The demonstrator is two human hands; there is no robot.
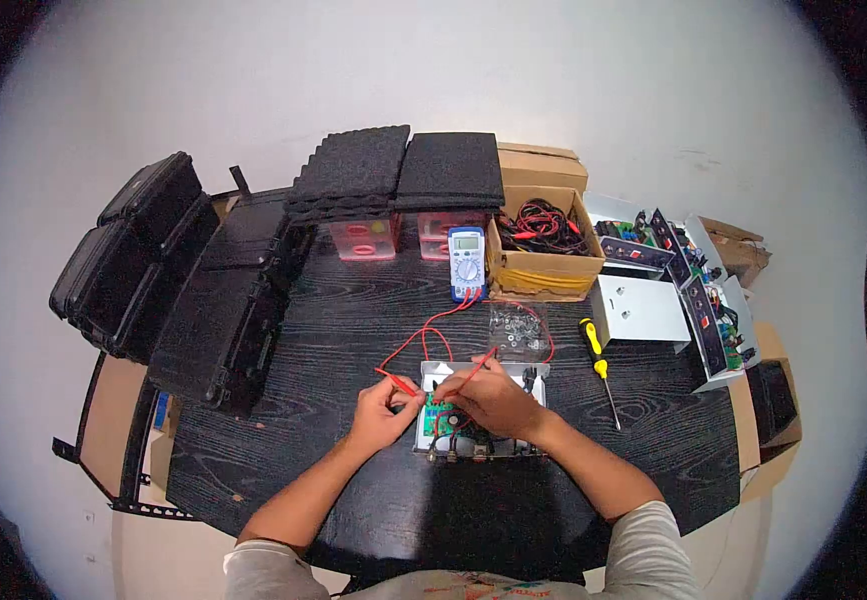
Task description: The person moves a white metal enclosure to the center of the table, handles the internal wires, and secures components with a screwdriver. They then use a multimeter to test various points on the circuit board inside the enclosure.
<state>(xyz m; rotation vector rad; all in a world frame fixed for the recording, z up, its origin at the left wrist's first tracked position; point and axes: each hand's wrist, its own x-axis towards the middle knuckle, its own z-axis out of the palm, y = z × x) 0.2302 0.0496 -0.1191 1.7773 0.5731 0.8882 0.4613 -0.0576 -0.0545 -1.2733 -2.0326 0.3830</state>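
Note:
My left hand point(385, 412) is closed on a red test probe point(400, 384) at the left edge of an opened electronics unit. Over the unit's middle, my right hand point(496, 400) grips a second red test probe point(480, 366), slanting down toward the green circuit board point(440, 417). Whether the probe tips touch the board is too small to tell. The unit's white metal case point(420, 440) lies open on the table, with wires and connectors along its near side. Red leads run from the probes to a blue-and-white multimeter point(467, 266), leaning upright behind.
A bag of small hardware point(517, 332) lies behind the unit. To the right are a yellow-black screwdriver point(596, 352), a white metal cover point(643, 308) and several opened units point(710, 325). A cardboard box point(543, 272) holds cables. Black cases point(218, 325) stand left; foam sheets point(450, 168) sit behind.

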